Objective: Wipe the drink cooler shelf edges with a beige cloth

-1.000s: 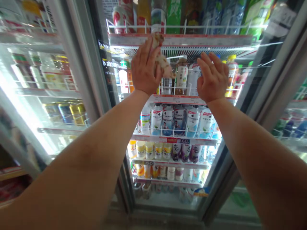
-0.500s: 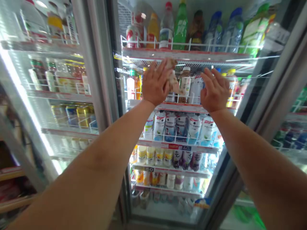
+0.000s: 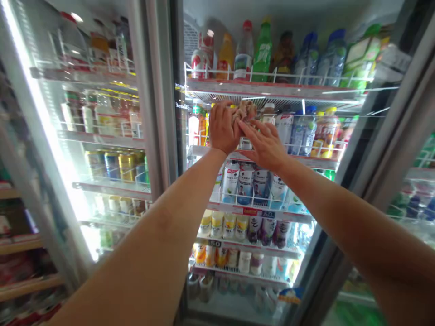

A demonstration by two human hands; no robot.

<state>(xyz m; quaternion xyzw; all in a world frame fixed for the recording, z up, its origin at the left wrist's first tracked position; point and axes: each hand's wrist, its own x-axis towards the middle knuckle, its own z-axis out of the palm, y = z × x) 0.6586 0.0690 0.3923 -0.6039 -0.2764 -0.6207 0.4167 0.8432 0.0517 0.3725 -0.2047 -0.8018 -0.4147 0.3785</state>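
Note:
A crumpled cloth [image 3: 246, 111], beige and pinkish, is bunched up in front of the glass door of a drinks fridge. My left hand [image 3: 222, 127] is closed around its left side. From the right, my right hand [image 3: 267, 142] reaches across with fingers stretched out and slightly apart. Its fingertips meet the lower edge of the cloth beside my left hand; whether they pinch any of it cannot be seen. Both arms extend forward and up, at the height of the second shelf. Behind the glass, the hands and cloth hide some bottles.
Behind the door, a green bottle [image 3: 263, 52] stands among other bottles on the top shelf. White-labelled bottles [image 3: 246, 181] fill a middle shelf. A grey door frame [image 3: 158, 90] runs upright on the left, with another fridge section of cans [image 3: 127, 166] beyond it.
My right hand has moved left and now meets the cloth at my left hand. The cloth, partly hanging loose before, is bunched up. The view has shifted slightly.

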